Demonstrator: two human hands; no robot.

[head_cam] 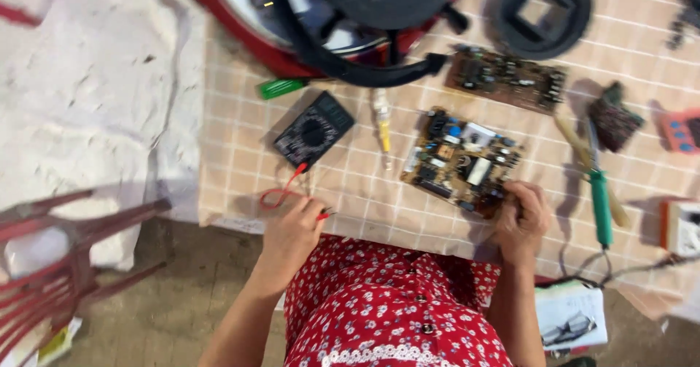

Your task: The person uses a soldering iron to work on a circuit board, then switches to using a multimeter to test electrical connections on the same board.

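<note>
We're standing in a small repair workshop, electronics by the look of it. Bare circuit boards [461, 161] lie on a checked tablecloth [240, 155], a black multimeter [314, 129] sits with its red lead [281, 192] trailing, a green-handled soldering iron [600, 203] rests to one side, and an opened red appliance [292, 24] fills the far edge. Rough floor, red plastic chair [51, 265].

Low work surface w/ beige checked cloth [240, 155] over white sheet [95, 83]; red plastic chair [51, 265] at left on bare concrete floor [175, 301], even light.
</note>
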